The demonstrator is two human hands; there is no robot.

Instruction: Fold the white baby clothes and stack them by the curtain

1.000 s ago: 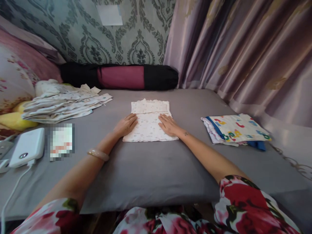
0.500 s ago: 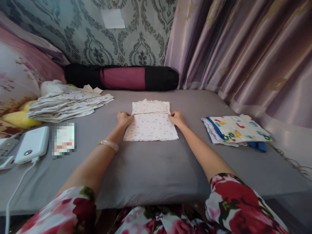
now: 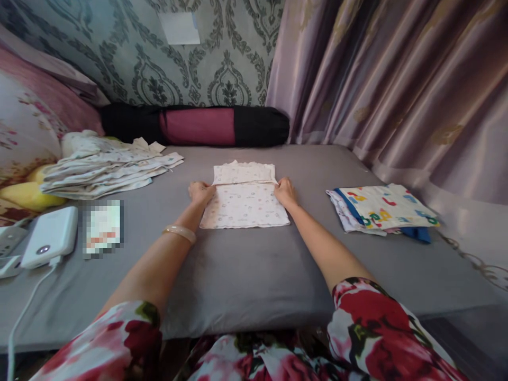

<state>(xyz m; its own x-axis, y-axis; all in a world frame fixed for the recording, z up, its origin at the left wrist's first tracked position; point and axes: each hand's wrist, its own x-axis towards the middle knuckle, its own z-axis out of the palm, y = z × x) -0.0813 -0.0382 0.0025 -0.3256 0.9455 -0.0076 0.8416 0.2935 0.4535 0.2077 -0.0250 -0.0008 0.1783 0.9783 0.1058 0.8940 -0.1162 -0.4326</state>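
In the middle of the grey bed sheet lies a small white printed garment, partly folded, with its far section turned over toward me. My left hand pinches the left end of the folded edge. At the right end of that same edge, my right hand grips the cloth between thumb and fingers. The garment lies mostly flat, and its underside is hidden. A bangle circles my left wrist.
To the right sits a stack of folded clothes. Loose pale clothes lie at the far left, near a yellow cushion. A white power bank with a cable and a blurred-out packet rest nearer. A black-and-maroon bolster lines the wall.
The view has shifted slightly. Both hands keep their hold on the garment's folded edge, and the garment looks much the same.
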